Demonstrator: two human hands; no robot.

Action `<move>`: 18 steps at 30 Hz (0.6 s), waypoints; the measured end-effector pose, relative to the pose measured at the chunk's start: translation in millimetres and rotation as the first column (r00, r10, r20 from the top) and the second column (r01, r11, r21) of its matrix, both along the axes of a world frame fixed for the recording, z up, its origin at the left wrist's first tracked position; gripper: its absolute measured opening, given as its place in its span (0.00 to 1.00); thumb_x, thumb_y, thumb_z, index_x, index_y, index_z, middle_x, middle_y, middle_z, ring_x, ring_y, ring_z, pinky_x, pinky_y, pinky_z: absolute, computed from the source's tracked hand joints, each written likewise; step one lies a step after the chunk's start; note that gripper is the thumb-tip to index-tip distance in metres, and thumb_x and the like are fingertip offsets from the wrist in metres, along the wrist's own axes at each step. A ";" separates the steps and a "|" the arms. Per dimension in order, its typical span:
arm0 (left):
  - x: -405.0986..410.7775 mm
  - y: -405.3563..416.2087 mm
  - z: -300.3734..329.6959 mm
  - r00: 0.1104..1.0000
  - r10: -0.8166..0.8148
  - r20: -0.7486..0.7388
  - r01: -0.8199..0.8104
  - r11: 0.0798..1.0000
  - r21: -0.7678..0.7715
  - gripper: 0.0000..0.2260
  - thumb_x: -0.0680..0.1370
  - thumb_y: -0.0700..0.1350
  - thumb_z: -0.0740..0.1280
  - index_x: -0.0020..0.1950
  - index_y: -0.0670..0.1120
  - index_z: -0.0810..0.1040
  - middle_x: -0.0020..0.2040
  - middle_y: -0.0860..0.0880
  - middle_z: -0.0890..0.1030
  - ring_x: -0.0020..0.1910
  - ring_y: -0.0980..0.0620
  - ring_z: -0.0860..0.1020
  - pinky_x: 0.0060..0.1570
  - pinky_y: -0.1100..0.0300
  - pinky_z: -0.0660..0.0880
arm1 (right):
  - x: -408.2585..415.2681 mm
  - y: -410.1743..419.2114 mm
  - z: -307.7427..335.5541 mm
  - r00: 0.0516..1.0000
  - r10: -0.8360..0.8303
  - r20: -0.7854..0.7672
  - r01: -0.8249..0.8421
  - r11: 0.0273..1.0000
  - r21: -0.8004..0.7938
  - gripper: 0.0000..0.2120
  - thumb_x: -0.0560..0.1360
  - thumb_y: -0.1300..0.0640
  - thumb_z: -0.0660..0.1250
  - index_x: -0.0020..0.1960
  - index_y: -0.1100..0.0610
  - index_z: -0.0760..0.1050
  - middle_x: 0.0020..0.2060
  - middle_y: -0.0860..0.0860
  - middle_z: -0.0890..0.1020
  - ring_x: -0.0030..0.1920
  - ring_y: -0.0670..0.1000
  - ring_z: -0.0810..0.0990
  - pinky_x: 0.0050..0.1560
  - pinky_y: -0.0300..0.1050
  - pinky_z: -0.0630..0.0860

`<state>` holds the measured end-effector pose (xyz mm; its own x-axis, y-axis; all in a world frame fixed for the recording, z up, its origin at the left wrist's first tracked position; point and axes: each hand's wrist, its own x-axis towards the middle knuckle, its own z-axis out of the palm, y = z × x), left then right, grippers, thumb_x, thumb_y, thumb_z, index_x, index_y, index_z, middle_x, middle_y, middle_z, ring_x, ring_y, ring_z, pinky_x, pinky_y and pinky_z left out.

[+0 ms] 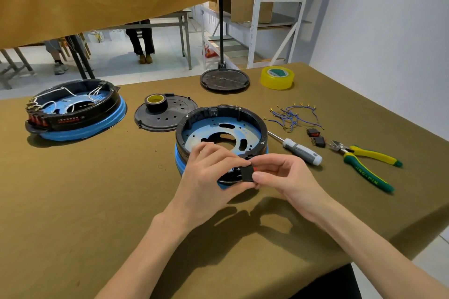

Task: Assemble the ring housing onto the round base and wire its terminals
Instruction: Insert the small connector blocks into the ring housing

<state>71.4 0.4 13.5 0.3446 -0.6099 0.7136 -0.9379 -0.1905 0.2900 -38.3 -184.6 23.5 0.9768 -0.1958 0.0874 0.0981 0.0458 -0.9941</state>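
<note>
A black ring housing (252, 118) sits on a blue round base (179, 161) in the middle of the table, with a bluish metal plate (233, 130) inside it. My left hand (206, 177) grips the housing's near rim. My right hand (279, 175) pinches a small black switch with a red part (247, 173) against the near wall of the housing. Two more switches (317, 137) and a bundle of blue wires with terminals (292, 115) lie to the right.
A wired housing on a blue base (75, 110) stands at the left. Nearby lie a black cover (170, 116) with a black tape roll (156, 102), another black disc (224, 79), yellow tape (277, 77), a screwdriver (300, 149) and green-yellow pliers (364, 162).
</note>
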 end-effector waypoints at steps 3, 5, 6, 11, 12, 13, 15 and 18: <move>-1.6 -0.5 -1.6 1.000 0.006 0.021 -0.007 0.999 0.045 0.15 0.76 0.55 0.73 0.58 0.48 0.85 0.54 0.53 0.85 0.58 0.52 0.78 0.66 0.52 0.67 | -1.0 -0.5 -0.2 1.000 -0.011 -0.015 0.011 1.000 -0.027 0.15 0.72 0.60 0.78 0.59 0.59 0.84 0.51 0.59 0.87 0.48 0.55 0.86 0.49 0.45 0.83; -2.2 -2.2 -3.2 0.999 0.009 0.037 -0.011 0.998 0.066 0.15 0.77 0.55 0.71 0.59 0.48 0.85 0.54 0.52 0.85 0.59 0.52 0.77 0.68 0.53 0.65 | -1.3 -0.9 0.2 0.999 -0.017 -0.027 0.017 1.000 -0.021 0.16 0.72 0.60 0.76 0.59 0.60 0.84 0.50 0.58 0.87 0.47 0.54 0.86 0.49 0.44 0.83; -2.6 -2.8 -3.9 0.999 0.006 0.031 -0.008 0.997 0.076 0.16 0.78 0.56 0.70 0.60 0.48 0.84 0.55 0.52 0.85 0.60 0.53 0.77 0.69 0.54 0.65 | -1.4 -1.1 0.2 0.999 -0.020 -0.033 0.020 1.000 -0.015 0.16 0.71 0.60 0.75 0.59 0.60 0.84 0.50 0.58 0.87 0.47 0.54 0.87 0.49 0.44 0.83; 2.6 -0.6 -5.0 0.999 -0.010 -0.042 0.012 0.999 0.051 0.18 0.77 0.56 0.71 0.62 0.47 0.83 0.56 0.53 0.84 0.60 0.53 0.77 0.68 0.53 0.68 | -1.8 -1.1 -2.8 0.997 -0.073 -0.023 0.074 0.997 0.023 0.16 0.70 0.60 0.75 0.57 0.59 0.85 0.51 0.59 0.87 0.48 0.57 0.87 0.48 0.45 0.84; 4.1 0.2 -4.8 0.999 -0.011 -0.038 0.013 0.999 0.042 0.17 0.77 0.56 0.72 0.61 0.48 0.84 0.56 0.53 0.84 0.60 0.53 0.77 0.67 0.53 0.68 | -2.0 -1.7 -3.6 0.996 -0.082 -0.022 0.083 0.996 0.035 0.15 0.70 0.59 0.76 0.57 0.59 0.85 0.51 0.60 0.87 0.48 0.58 0.87 0.49 0.45 0.84; 4.8 0.4 -4.7 0.999 -0.016 -0.032 0.017 0.999 0.032 0.17 0.77 0.56 0.72 0.60 0.48 0.84 0.55 0.53 0.84 0.59 0.53 0.77 0.66 0.53 0.68 | -2.5 -2.5 -4.0 0.996 -0.084 -0.021 0.085 0.996 0.041 0.15 0.70 0.60 0.76 0.56 0.58 0.85 0.51 0.60 0.87 0.48 0.58 0.87 0.49 0.45 0.84; 4.7 0.4 -4.7 0.999 -0.027 -0.030 0.028 0.999 0.017 0.16 0.76 0.56 0.72 0.59 0.48 0.85 0.55 0.53 0.84 0.58 0.53 0.78 0.65 0.55 0.67 | -3.6 -4.0 -5.1 0.997 -0.077 -0.021 0.078 0.996 0.035 0.15 0.70 0.60 0.76 0.56 0.58 0.85 0.50 0.61 0.87 0.47 0.58 0.87 0.48 0.45 0.84; 2.2 -0.6 -4.9 0.999 -0.040 -0.021 0.040 0.999 0.007 0.16 0.76 0.55 0.72 0.59 0.48 0.85 0.55 0.53 0.85 0.58 0.53 0.78 0.65 0.56 0.67 | -6.3 -5.4 -6.3 0.997 -0.069 -0.015 0.069 0.997 0.015 0.15 0.70 0.59 0.76 0.57 0.59 0.85 0.49 0.62 0.87 0.46 0.58 0.86 0.47 0.44 0.83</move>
<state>73.6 -0.1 8.5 0.3342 -0.6288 0.7020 -0.9387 -0.1549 0.3081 -44.6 -190.0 17.3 0.9619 -0.2643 0.0698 0.0871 0.0545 -0.9947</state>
